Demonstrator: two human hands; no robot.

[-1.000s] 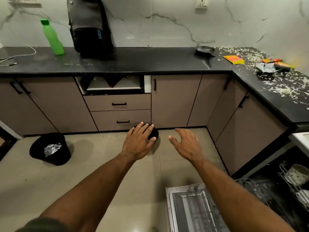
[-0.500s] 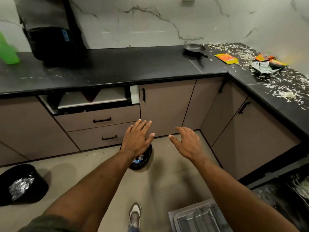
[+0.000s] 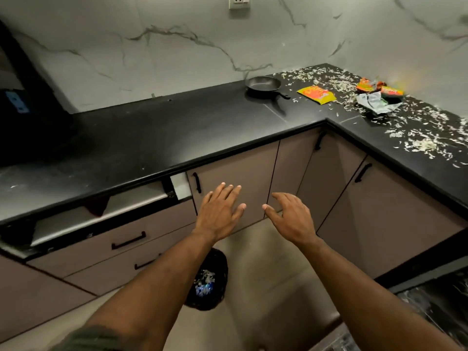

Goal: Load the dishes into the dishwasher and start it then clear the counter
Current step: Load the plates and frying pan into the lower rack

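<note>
Two bare hands reached out, holding nothing.
We kept our left hand (image 3: 219, 211) and right hand (image 3: 291, 219) spread, fingers loose, before the black stone table (image 3: 177, 133).

**Cluttered corner, one pan**

The black L-shaped desk (image 3: 177, 138) runs along the marble wall and turns at the right. A small black frying pan (image 3: 263, 84) sits upright near the corner, its handle pointing toward the desk's front right. Just right of it lies a flat yellow-orange packet (image 3: 316, 94). Further right, a crumpled orange wrapper (image 3: 364, 84) and a torn silver wrapper (image 3: 377, 103) rest close together. Pale shredded scraps (image 3: 420, 140) are scattered across the right wing of the desk, thickest around the wrappers.
</note>
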